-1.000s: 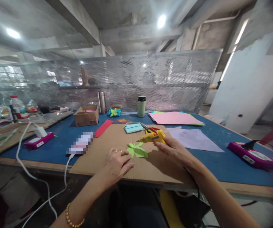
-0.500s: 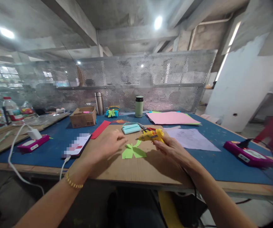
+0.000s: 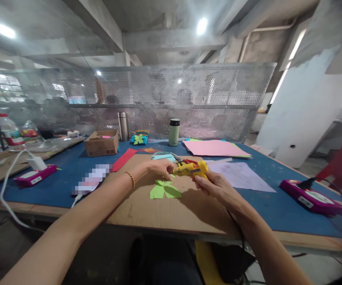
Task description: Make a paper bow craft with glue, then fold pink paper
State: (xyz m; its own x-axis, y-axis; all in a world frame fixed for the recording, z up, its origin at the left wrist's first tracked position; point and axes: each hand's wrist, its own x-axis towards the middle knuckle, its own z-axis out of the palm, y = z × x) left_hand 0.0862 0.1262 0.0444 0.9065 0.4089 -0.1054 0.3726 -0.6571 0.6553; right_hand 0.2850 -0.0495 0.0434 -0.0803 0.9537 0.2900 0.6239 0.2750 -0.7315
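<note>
My right hand (image 3: 214, 185) is wrapped round a yellow glue gun (image 3: 190, 170), whose nozzle points left. At the nozzle is my left hand (image 3: 161, 169), its fingers bent close together; whether they hold anything is too small to tell. Just below them a green paper bow shape (image 3: 165, 190) lies on the brown cardboard sheet (image 3: 159, 213). Behind my left hand sits a light blue folded paper piece (image 3: 162, 156), partly hidden. Scissors (image 3: 178, 158) and a red-handled tool lie beside it, behind the glue gun.
Around the cardboard are a red strip (image 3: 125, 159), a phone (image 3: 92, 180), a box (image 3: 102, 143), a steel flask (image 3: 123, 126), a green cup (image 3: 174, 132), pink sheets (image 3: 215, 147), lilac paper (image 3: 245, 176) and purple power strips (image 3: 310, 196) (image 3: 35, 175).
My left hand has moved right, to the glue gun's nozzle, and now covers part of the light blue paper. My right hand still holds the glue gun in nearly the same place.
</note>
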